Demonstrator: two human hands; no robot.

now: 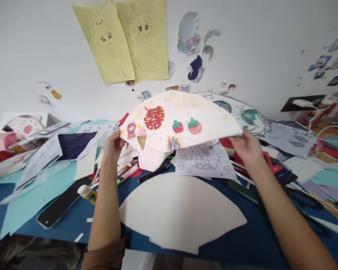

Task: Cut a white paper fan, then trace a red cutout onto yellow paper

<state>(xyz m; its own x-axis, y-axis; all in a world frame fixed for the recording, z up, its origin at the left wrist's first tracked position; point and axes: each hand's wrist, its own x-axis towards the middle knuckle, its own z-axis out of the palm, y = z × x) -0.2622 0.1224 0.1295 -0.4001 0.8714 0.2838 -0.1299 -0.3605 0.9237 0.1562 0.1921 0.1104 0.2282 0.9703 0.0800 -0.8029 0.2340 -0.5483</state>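
Note:
Between my two hands a fan-shaped paper [183,116] is held up over the table. It carries a red double-happiness character, a small figure, an ice cream cone and strawberry-like fruits. My left hand [112,144] pinches its left corner, and my right hand [246,144] grips the right corner. Below it, a blank white fan-shaped paper [183,210] lies flat near the table's front edge. Just behind that sheet is a line drawing [204,161] of a figure with mushrooms, its top covered by the raised paper.
A glue stick [87,193] and a black phone [63,204] lie on the blue table [146,189] at left. Papers [42,187] and pens [126,174] are piled behind. Scissors [307,206] sit at right. Yellow drawings [152,45] hang on the wall.

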